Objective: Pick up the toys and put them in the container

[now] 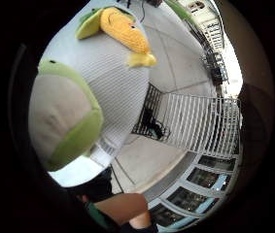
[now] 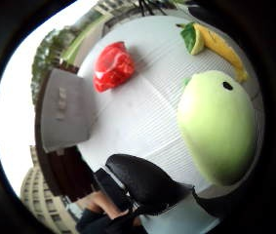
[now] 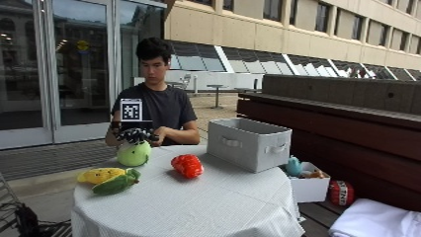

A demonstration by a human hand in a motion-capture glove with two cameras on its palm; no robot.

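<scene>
A round green plush toy (image 3: 133, 154) with a pale face (image 1: 61, 119) stands on the white-clothed round table (image 3: 217, 202) at its far edge, in front of the person. My gloved right hand (image 3: 135, 135) hangs just over its top with fingers spread. The black thumb (image 2: 145, 181) sticks out away from the green toy (image 2: 216, 126) and does not touch it. A yellow corn plush with green leaves (image 3: 106, 177) lies at the table's left edge. A red plush (image 3: 188, 165) lies mid-table. The grey fabric container (image 3: 248, 143) stands at the far right.
The person's bare hand (image 3: 160, 139) is beside the gloved one. A dark wooden bench (image 3: 342, 128) runs along the right, with a small white box of toys (image 3: 309, 186), a red ball-like thing (image 3: 341, 192) and white cloth (image 3: 375, 222).
</scene>
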